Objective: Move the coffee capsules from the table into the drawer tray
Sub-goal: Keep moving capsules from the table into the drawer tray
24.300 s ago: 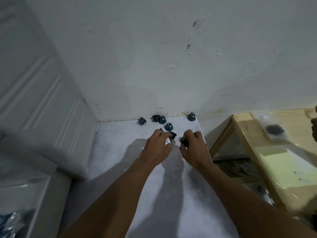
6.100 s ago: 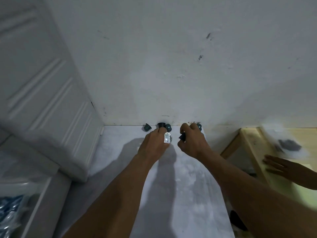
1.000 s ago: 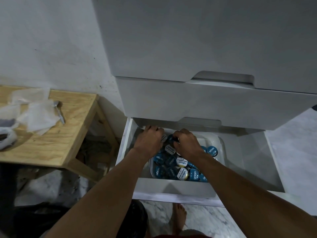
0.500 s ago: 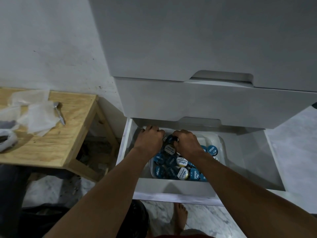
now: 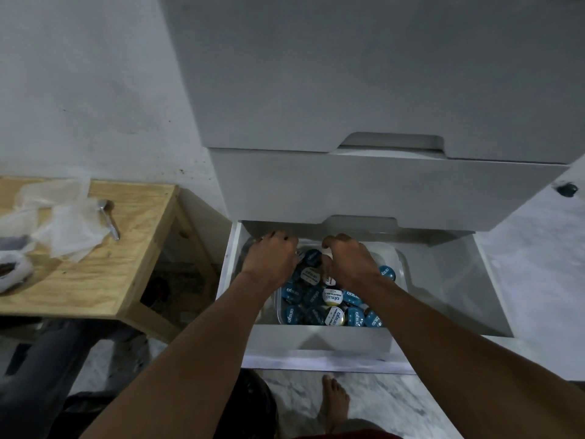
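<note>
The lowest white drawer (image 5: 443, 280) stands open. In it sits a clear plastic tray (image 5: 399, 258) filled with several blue and white-lidded coffee capsules (image 5: 332, 297). My left hand (image 5: 269, 261) is at the tray's far left corner, palm down, fingers curled. My right hand (image 5: 351, 261) hovers over the tray's back middle, fingers also curled under. What lies inside either hand is hidden by the backs of the hands. One dark capsule (image 5: 566, 189) rests on the white table top at the far right.
Two closed drawer fronts (image 5: 380, 191) overhang the open drawer. A wooden table (image 5: 126, 248) at the left carries plastic bags (image 5: 63, 223) and a metal spoon (image 5: 109, 217). A person's trouser leg (image 5: 47, 359) is at lower left. My bare foot (image 5: 335, 403) stands on the marble floor.
Both hands stay over the back of the tray and have hardly shifted. A dark trouser leg has come further into view at the lower left.
</note>
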`<state>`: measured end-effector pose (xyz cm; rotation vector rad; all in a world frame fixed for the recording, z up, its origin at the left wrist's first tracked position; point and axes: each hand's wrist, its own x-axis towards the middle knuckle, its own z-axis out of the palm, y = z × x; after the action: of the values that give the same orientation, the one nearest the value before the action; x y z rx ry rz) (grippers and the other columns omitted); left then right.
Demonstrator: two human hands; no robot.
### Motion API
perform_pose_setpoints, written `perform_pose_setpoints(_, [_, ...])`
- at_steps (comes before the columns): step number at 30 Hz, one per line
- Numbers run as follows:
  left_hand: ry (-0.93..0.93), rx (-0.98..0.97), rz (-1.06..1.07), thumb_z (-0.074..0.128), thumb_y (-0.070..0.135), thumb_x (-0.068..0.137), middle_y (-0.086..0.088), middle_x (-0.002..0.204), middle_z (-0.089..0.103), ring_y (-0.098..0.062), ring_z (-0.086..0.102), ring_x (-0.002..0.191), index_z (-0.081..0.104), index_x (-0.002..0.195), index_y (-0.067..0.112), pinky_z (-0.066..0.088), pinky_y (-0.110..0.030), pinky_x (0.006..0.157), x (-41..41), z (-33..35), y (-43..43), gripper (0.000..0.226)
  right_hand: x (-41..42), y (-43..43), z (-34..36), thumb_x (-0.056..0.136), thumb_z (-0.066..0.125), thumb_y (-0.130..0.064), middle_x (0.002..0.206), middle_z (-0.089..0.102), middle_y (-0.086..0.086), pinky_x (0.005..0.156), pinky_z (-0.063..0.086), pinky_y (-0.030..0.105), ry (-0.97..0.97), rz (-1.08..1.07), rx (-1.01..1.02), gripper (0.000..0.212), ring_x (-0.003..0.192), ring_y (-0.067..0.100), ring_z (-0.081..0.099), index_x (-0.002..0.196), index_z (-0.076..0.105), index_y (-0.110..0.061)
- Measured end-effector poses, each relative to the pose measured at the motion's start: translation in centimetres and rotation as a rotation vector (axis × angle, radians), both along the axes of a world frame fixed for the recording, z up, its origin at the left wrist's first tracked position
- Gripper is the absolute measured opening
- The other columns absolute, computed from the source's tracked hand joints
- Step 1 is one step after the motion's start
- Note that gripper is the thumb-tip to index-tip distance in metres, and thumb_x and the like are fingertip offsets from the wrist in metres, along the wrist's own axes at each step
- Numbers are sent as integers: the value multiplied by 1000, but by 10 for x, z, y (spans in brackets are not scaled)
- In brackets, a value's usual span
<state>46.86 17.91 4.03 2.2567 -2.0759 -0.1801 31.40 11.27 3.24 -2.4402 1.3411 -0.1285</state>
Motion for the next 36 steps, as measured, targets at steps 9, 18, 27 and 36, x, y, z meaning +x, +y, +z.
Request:
perform_pose_setpoints(9, [-63, -67, -86, 41, 21, 98, -15, 122, 57, -32, 54, 112, 48, 125, 8, 49, -43, 86, -39, 32, 9, 31, -48, 21, 33, 96, 45, -30, 124, 56, 15, 91, 46, 39, 32, -134, -157, 38, 110, 33, 55, 126, 54, -8])
perform_pose_setpoints(18, [-95, -197, -293, 41, 16, 96, -16, 120, 56, -32, 52, 112, 49, 122, 5, 45, -41, 89, -126, 60, -8, 29, -135, 32, 68, 93, 49, -21, 121, 60, 18, 89, 49, 42, 0, -308, -289, 30, 105, 36, 58, 114, 61, -3])
perform_pose_setpoints(27, [-16, -433, -424, 49, 16, 93, -15, 104, 60, -32, 57, 95, 58, 106, 5, 49, -41, 78, -270, 75, -46, 19, -285, 11, 79, 92, 51, -23, 101, 62, 18, 76, 50, 45, -29, -452, -391, 28, 89, 36, 59, 101, 62, 1])
perform_pose_setpoints(36, [-25, -488, -444, 76, 15, 72, -9, 71, 60, -25, 57, 58, 61, 75, 8, 42, -28, 43, -425, 81, -85, 17, -444, -17, 86, 95, 50, -28, 115, 62, 14, 84, 48, 36, -61, -514, -375, 34, 102, 31, 60, 118, 60, -5])
